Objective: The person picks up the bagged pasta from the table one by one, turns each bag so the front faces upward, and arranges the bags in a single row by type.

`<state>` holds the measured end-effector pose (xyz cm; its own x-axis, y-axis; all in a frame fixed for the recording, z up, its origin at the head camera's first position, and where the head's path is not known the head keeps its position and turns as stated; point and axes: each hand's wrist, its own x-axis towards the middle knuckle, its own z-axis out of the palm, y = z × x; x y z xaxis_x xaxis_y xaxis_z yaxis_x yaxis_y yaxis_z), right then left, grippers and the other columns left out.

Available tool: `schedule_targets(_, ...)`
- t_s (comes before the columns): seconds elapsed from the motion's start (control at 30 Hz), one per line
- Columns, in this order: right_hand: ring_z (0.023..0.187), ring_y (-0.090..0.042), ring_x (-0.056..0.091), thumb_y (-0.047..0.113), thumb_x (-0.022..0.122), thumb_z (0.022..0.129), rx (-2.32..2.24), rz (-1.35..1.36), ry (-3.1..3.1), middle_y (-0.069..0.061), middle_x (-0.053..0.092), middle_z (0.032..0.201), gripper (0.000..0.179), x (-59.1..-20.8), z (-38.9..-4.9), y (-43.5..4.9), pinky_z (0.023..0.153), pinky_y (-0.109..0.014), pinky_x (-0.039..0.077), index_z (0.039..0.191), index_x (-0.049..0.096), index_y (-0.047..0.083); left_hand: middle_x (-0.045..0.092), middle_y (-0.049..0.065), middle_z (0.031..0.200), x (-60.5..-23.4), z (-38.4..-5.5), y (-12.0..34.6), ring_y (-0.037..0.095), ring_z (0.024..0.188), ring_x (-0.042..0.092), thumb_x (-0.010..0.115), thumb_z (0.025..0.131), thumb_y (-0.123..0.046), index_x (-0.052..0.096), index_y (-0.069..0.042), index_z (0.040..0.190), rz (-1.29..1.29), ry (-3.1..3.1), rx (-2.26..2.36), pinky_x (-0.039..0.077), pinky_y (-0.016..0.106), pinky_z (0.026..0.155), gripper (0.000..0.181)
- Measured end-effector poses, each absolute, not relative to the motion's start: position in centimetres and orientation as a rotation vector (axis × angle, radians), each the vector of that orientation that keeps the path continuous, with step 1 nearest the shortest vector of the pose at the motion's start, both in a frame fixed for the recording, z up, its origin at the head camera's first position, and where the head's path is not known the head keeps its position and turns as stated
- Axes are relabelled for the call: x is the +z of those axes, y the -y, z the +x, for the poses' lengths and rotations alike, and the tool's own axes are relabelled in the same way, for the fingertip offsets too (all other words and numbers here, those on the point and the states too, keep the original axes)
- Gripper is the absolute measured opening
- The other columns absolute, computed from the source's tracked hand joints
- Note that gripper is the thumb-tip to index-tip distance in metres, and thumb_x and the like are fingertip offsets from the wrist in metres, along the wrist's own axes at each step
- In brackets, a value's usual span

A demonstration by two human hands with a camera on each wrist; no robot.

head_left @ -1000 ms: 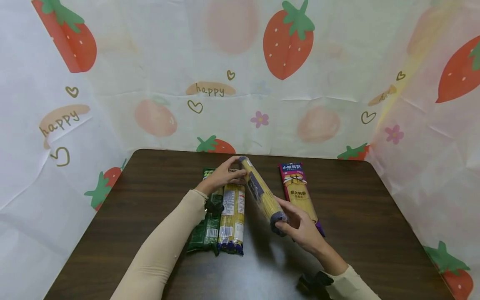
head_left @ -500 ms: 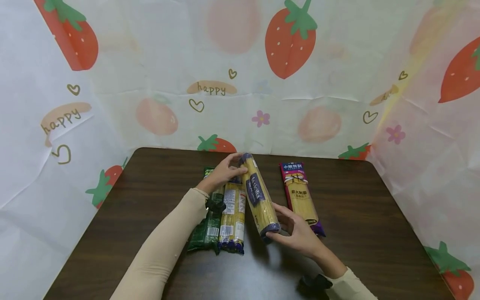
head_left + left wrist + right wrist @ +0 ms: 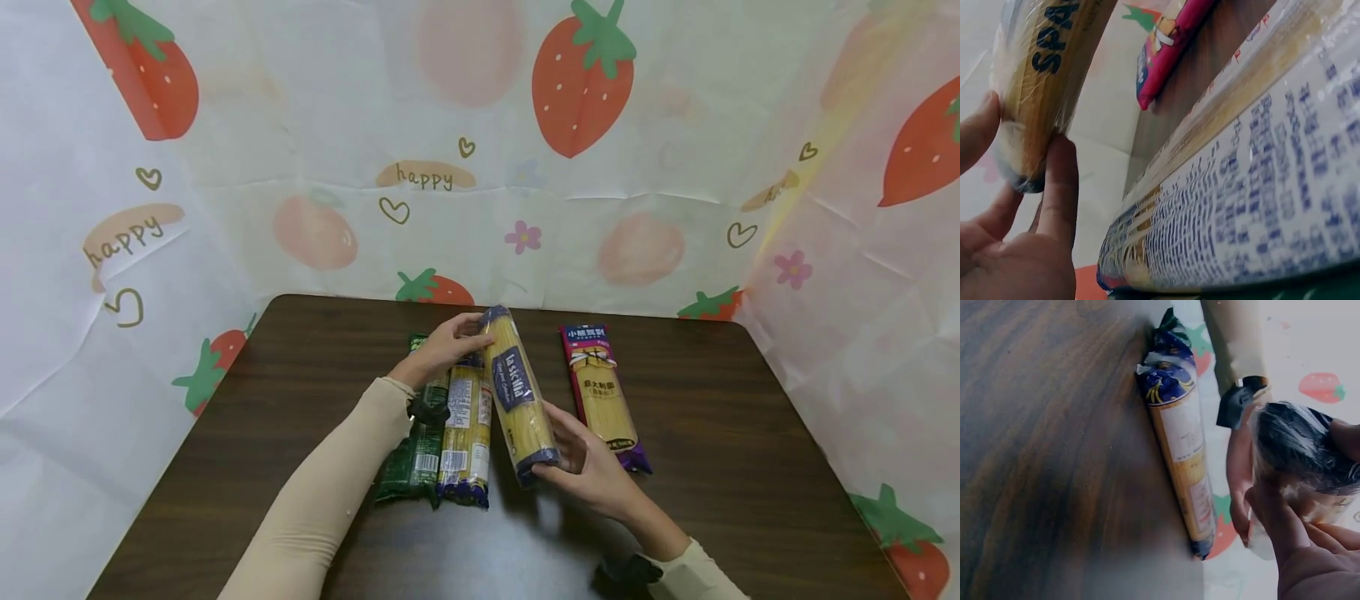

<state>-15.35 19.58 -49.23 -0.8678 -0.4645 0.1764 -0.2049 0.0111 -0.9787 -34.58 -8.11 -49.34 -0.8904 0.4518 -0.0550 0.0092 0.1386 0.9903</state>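
The spaghetti pack is held above the tabletop, its ends pinched by the left hand and right hand. A green pack and yellow pack are laid side by side; the held one seems not yet set down, the pink pack left apart.

Cream sleeves are worn with black wristbands.

In the head view, "la sicilia" is printed on the pasta pack at five o'clock; "SPA" is shown on it toward half past ten in the left wrist view. "小熊驾到" and "意大利面" are borne by the pink pack at four o'clock; "happy" is lettered on the backdrop at nine and eleven.
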Motion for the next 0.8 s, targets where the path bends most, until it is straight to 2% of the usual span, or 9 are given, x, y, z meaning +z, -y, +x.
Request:
schedule_targets(0.13,0.138,-0.054,0.054,-0.007,0.077,0.095,-1.972,-0.7,-2.079,-0.035,0.034,0.166,0.09,-49.5,-15.3,-19.6,0.1,-0.035,0.06,0.168,0.023,-0.004,0.049,0.022,0.157,-49.5,-34.7,8.4,0.038,0.136,0.06,0.068,0.109,-0.029,0.03,-0.021,0.169,0.459,-1.945,1.818,0.049,0.052,0.116,0.072)
schedule_targets(0.27,0.141,-0.055,0.049,-0.005,0.076,0.096,-1.975,-0.706,-2.083,-0.034,0.03,0.168,0.091,-49.7,-15.3,-19.6,0.102,-0.034,0.058,0.169,0.022,-0.003,0.055,0.026,0.147,-49.3,-34.5,8.6,0.038,0.125,0.069,0.065,0.111,-0.025,0.022,-0.029,0.171,0.472,-1.863,1.795,0.054,0.051,0.11,0.074)
schedule_targets(0.5,0.142,-0.043,0.056,-0.001,0.082,0.094,-1.973,-0.665,-2.118,-0.03,0.039,0.166,0.092,-49.4,-15.3,-19.5,0.102,-0.036,0.058,0.169,0.029,0.005,0.056,0.026,0.145,-49.2,-34.2,8.1,0.034,0.115,0.072,0.063,0.111,-0.019,0.017,-0.031,0.172,0.47,-1.811,1.818,0.061,0.05,0.098,0.077)
schedule_targets(0.7,0.127,-0.025,0.067,-0.002,0.086,0.09,-1.962,-0.647,-2.191,-0.03,0.055,0.149,0.093,-49.0,-15.3,-19.4,0.1,-0.036,0.06,0.167,0.035,0.004,0.058,0.028,0.143,-49.4,-33.9,7.4,0.032,0.11,0.072,0.066,0.11,-0.02,0.019,-0.028,0.171,0.442,-1.886,1.83,0.063,0.044,0.093,0.078)
schedule_targets(0.8,0.123,-0.024,0.069,-0.003,0.087,0.089,-1.942,-0.604,-2.227,-0.029,0.057,0.143,0.091,-48.9,-15.3,-19.3,0.099,-0.035,0.06,0.165,0.037,0.002,0.058,0.028,0.144,-49.5,-33.6,6.9,0.031,0.108,0.071,0.069,0.108,-0.021,0.021,-0.024,0.169,0.402,-1.916,1.857,0.062,0.043,0.092,0.078)
